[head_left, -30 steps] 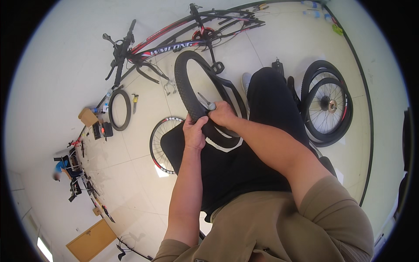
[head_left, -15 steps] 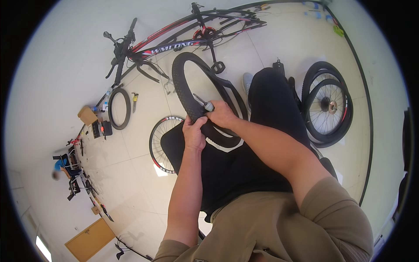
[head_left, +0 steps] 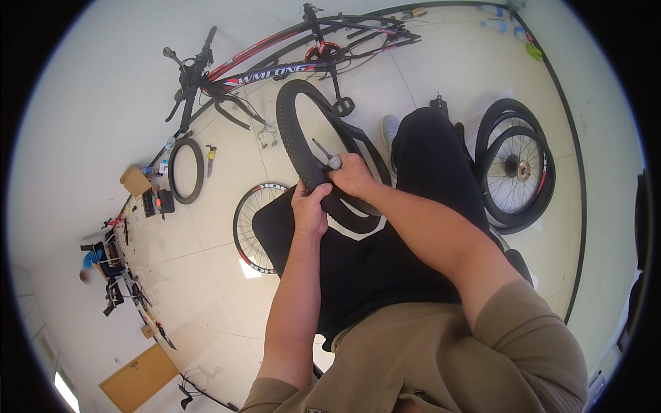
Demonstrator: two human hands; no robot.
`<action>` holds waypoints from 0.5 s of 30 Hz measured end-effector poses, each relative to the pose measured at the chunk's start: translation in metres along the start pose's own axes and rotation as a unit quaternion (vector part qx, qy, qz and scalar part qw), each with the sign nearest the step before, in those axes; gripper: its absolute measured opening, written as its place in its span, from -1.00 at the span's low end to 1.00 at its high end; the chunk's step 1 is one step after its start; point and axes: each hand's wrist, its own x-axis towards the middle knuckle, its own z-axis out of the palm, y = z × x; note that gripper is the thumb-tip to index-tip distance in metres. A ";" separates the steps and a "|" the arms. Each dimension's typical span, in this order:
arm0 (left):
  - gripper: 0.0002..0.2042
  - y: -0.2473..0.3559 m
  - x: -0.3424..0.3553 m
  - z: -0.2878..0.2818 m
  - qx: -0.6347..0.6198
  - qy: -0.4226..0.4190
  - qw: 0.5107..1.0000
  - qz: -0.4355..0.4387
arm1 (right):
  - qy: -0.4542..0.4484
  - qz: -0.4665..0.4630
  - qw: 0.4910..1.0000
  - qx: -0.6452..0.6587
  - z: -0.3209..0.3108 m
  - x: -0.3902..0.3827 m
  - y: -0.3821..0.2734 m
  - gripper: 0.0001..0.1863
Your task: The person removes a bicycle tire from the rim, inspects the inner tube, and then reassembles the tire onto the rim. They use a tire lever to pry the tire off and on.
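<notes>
1. The left hand [head_left: 310,210] grasps the black tyre [head_left: 292,131], thumb laid across its tread. The right hand [head_left: 352,175] is closed around the grey handle of a slim tool [head_left: 334,162], whose metal shaft points up and to the left; how its hidden fingers meet the tyre cannot be told.
2. The tyre stands tilted in front of the person, its lower end by the lap, between the legs in black trousers [head_left: 385,268].
3. Beside the left knee, partly hidden by it, is a spoked wheel [head_left: 237,227] with a black, white and red rim.
4. To the right of the right leg, a wheel with sprockets [head_left: 513,165] lies together with black tyres.
5. Beyond the held tyre, a black and red bicycle frame [head_left: 272,73] with handlebars lies along the wall.
6. Farther left are another tyre [head_left: 200,168], a yellow and black tool [head_left: 211,160], an open cardboard box [head_left: 135,180] and a black case [head_left: 163,202].
7. At the far left is another person in blue [head_left: 91,259], near a brown door [head_left: 138,377].
</notes>
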 end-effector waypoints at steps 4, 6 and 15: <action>-0.58 0.002 -0.003 -0.001 -0.008 0.005 1.000 -0.009 | -0.006 -0.058 0.998 0.003 -0.004 -0.008 -0.010 -0.67; -0.57 0.002 -0.005 0.000 -0.007 0.004 1.000 -0.008 | -0.004 -0.070 0.998 -0.004 -0.004 -0.009 -0.011 -0.67; -0.52 -0.003 -0.015 0.012 0.013 0.011 1.000 0.011 | -0.017 0.021 1.000 0.006 -0.006 -0.004 -0.006 -0.68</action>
